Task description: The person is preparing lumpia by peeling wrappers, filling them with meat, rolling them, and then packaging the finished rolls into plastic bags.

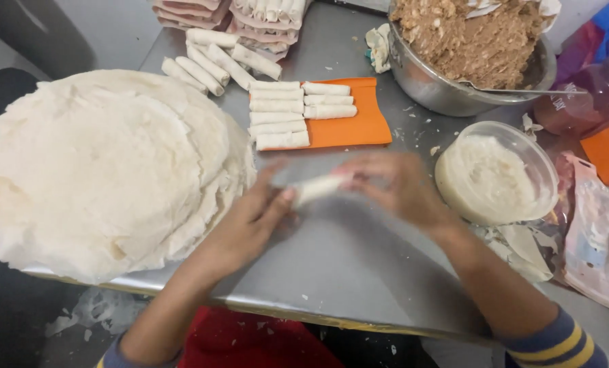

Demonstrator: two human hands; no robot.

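While the head camera looks straight down on the steel desk [359, 266], both hands meet near its middle over a small white roll [316, 188]. The left hand [250, 221] pinches one end between thumb and fingers, its grip closed on the wrapper; the right hand [393, 185], blurred, curls closed on the other end, seemingly to keep it tight. A stack of round wrappers [100, 170] covers the left edge, within easy reach. Finished rolls [280, 114] line an orange board [359, 126] toward the far edge, beside a metal bowl of filling [471, 48] and a tub of paste [495, 174].
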